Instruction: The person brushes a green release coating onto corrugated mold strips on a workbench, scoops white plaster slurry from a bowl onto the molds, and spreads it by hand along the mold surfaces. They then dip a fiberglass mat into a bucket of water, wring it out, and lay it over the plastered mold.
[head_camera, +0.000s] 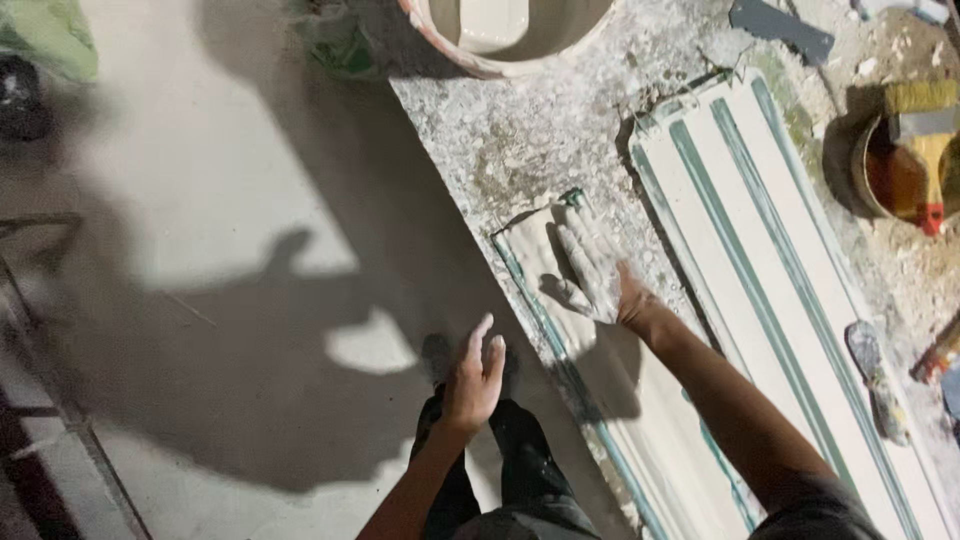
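Right hand (592, 268), plaster-white, pressed flat w/ fingers spread on long green-edged mould of pale wet plaster (560, 330); left hand (474, 378) hangs open, empty.

From where I stand, the speckled worktop (520, 140) is bare between the big tub (500, 40) at its far end and the narrow mould (560, 300), so a hand could pass there. The right hand (592, 268) lies flat on that mould, blocking its top end. Just beside it the wide ribbed mould (770, 290) fills the right side. Beyond, a pot with a brush (925, 150) and a trowel (878, 380) crowd the edge. The left hand (472, 380) hangs over open floor (200, 200).
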